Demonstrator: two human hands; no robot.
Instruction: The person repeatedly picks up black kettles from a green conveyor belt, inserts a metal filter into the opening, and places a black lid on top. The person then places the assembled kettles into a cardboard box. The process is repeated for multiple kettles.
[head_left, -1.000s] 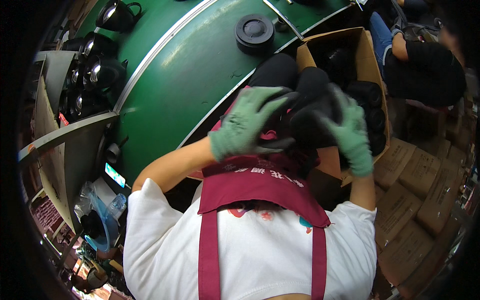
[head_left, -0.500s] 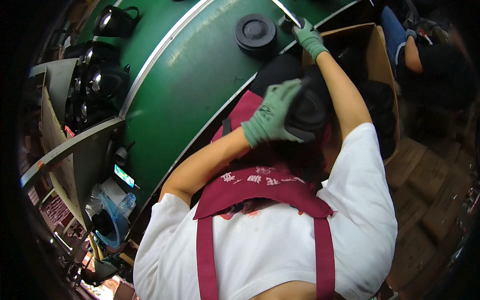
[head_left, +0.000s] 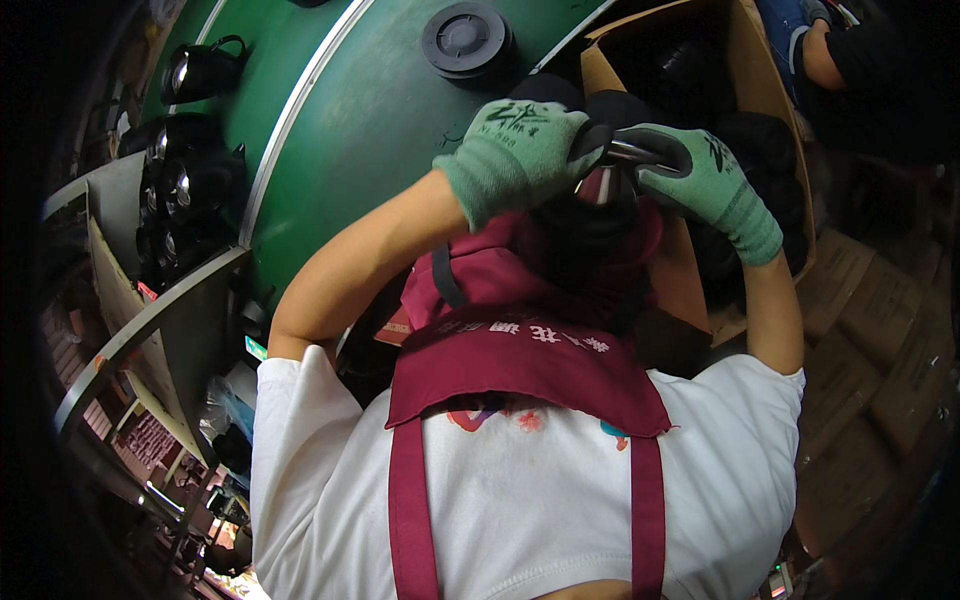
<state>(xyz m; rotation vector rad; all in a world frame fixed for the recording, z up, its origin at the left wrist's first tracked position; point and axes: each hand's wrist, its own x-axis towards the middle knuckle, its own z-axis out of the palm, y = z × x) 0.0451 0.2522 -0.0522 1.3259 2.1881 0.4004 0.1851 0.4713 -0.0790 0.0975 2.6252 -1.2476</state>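
Both my hands wear green knit gloves with dark palms and meet above my lap. My right hand (head_left: 708, 180) is closed on a shiny metal rod (head_left: 632, 152) that points toward the left hand. My left hand (head_left: 522, 152) has its fingers closed at the rod's other end; what they pinch is hidden. Just below the fingertips, a shiny tapered metal piece (head_left: 600, 187) shows against a dark rounded part (head_left: 590, 222) on my lap. I cannot make out whether the rod touches it.
A stack of round black discs (head_left: 465, 40) sits on the green table (head_left: 370, 130). Several black kettles (head_left: 205, 72) stand at the left beyond a metal rail. An open carton (head_left: 790, 110) with black items is at my right, near another person's arm (head_left: 822, 55).
My right hand has come back from the table's far edge to my lap, bringing the rod. My left hand has moved off the black round part's side and up to meet it.
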